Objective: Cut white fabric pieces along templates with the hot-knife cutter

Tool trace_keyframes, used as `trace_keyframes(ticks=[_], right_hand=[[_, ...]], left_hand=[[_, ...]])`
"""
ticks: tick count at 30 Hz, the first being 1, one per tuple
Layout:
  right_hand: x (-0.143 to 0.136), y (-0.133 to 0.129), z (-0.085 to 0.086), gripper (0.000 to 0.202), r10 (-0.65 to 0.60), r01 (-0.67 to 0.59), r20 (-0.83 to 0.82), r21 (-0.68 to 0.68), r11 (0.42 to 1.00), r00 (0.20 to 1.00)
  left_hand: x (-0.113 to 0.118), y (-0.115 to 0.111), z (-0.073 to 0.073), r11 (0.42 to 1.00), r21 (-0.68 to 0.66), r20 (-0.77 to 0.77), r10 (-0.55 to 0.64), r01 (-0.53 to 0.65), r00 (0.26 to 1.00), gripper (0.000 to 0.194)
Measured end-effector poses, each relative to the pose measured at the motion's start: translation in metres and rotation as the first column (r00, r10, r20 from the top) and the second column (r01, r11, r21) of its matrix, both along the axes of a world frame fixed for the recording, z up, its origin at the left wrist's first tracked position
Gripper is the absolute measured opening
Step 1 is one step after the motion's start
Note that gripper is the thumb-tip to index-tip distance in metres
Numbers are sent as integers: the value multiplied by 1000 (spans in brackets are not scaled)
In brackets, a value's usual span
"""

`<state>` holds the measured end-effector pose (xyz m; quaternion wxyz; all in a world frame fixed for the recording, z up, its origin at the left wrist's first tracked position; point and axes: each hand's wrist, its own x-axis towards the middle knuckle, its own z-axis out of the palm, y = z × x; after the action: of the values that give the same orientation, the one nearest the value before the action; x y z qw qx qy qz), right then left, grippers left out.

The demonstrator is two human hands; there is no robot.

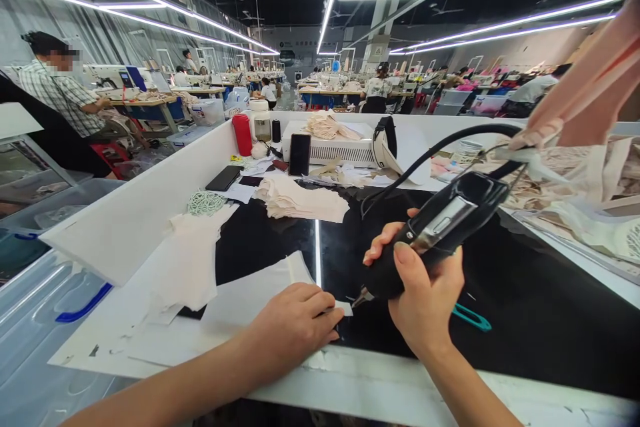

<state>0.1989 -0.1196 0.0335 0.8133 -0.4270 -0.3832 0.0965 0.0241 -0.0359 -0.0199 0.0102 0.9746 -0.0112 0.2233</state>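
Observation:
My right hand (425,293) is wrapped round a black corded hand tool (440,233) with a silver strip along its body. Its pointed metal tip slants down to the left, at the end of a narrow white piece (345,307); whether it touches cannot be made out. With bent fingers held together, my left hand (297,327) presses that piece onto the black tabletop (540,293). White sheets (250,300) lie beside and partly under my left hand. Pale pink fabric pieces (193,260) are stacked to the left, and another stack (303,200) lies farther back.
A teal snips-like tool (471,317) lies right of my right hand. The tool's black cable (445,140) loops up to a tied pink cloth (575,93). A phone (300,154) leans on a white vented box (340,155). Low white walls (135,213) edge the table. Coworkers sit beyond.

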Motion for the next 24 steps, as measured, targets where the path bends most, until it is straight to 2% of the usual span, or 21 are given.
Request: trace_keyframes(ticks=[17, 24], right_hand=[[1, 4, 1, 33, 11, -10, 34, -18, 1000, 999], [-1, -3, 4, 37, -4, 4, -33, 7, 1000, 999]], left_hand=[[2, -2, 3, 1000, 29, 1, -9, 9, 1000, 24], [2, -3, 5, 999, 39, 2, -8, 8, 1000, 21]])
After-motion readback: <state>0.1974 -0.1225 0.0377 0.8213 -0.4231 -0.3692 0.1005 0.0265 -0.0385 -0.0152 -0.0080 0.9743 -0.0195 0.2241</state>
